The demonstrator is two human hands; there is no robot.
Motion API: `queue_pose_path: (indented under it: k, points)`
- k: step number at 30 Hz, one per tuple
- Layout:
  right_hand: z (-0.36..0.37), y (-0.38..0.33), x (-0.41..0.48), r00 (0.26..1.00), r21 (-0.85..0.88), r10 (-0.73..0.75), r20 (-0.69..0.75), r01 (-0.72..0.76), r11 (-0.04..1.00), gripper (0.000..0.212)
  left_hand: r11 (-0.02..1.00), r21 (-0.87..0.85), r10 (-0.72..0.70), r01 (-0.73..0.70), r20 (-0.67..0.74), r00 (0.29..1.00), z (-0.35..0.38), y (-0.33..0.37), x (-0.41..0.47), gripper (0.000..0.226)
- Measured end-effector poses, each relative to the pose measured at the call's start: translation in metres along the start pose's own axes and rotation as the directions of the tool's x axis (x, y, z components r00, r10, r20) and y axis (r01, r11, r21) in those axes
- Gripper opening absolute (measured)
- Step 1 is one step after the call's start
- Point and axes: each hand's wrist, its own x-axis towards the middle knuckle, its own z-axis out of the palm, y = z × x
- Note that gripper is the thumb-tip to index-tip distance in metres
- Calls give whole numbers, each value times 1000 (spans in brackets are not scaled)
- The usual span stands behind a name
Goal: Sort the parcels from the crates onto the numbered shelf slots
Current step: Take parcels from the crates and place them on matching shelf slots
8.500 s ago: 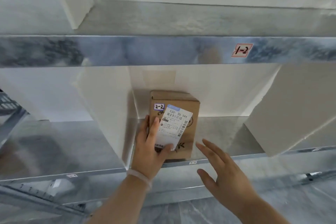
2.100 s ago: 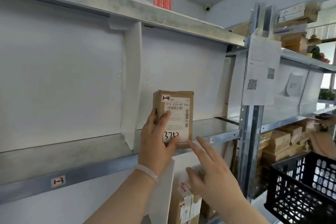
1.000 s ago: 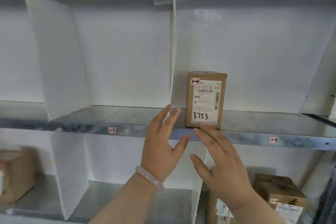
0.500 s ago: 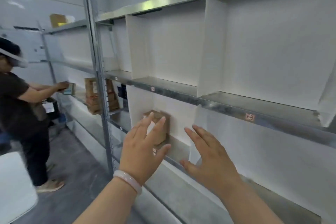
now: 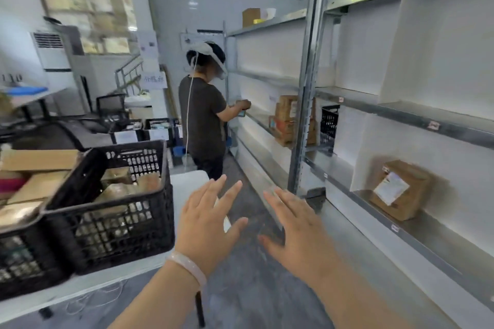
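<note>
Both hands up front, empty: the left grip [image 5: 207,224] is spread flat, fingers straight and fanned, a pale bracelet [image 5: 187,267] on its wrist. The right grip [image 5: 296,232] is beside it, just as wide open, palm down over the grey floor [image 5: 240,296]. Nothing held in either.

Left of the left grip, a black crate [image 5: 112,227] sits on the white counter [image 5: 187,181], with brown parcels [image 5: 120,192] blurred inside.

Right of the right grip runs the metal shelf [image 5: 441,238]. One brown parcel [image 5: 401,189] with a white label stands in a lower slot, against the white divider.

Beyond the fingertips, past the steel upright [image 5: 302,115], stacked cartons [image 5: 286,120] and a small black basket [image 5: 329,125] sit on the next bay.

Farther still, a second person [image 5: 203,115] in a dark shirt and headset faces that shelving, hands at shelf height.
</note>
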Motion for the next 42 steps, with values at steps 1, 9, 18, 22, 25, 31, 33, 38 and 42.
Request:
queue_pose_path:
  k: [1, 9, 18, 22, 25, 31, 33, 38, 42]
  points:
    - [12, -10, 10, 999, 2, -30, 20, 30, 1000, 78, 1000, 10, -25, 25, 3, 1000, -2, -16, -5, 70]
    - [87, -69, 99, 985, 132, -166, 46, 159, 979, 78, 972, 114, -205, 203, 6, 979, -8, -124, -21, 65]
    - [187, -85, 215, 954, 278, -273, 125, 231, 932, 78, 896, 206, -405, 392, 22, 914, 22, -245, 8, 60]
    - [210, -91, 275, 922, 327, -359, 147, 297, 897, 75, 854, 209, -491, 477, 17, 871, 34, -290, 32, 59]
    - [232, -94, 309, 910, 354, -384, 156, 312, 882, 73, 808, 200, -569, 555, 15, 822, 47, -318, 37, 59]
    - [285, -112, 336, 869, 415, -421, 259, 294, 861, 73, 701, 209, -706, 682, 72, 704, 67, -371, 34, 62]
    - [299, -118, 346, 863, 414, -425, 274, 293, 862, 73, 672, 208, -738, 711, 108, 666, 71, -389, 42, 63]
    - [322, -130, 379, 887, 401, -366, 282, 238, 885, 72, 594, 250, -801, 764, 264, 537, 83, -444, 65, 67]
    - [337, -145, 394, 900, 406, -313, 305, 175, 897, 71, 491, 340, -845, 802, 410, 343, 100, -492, 80, 86]
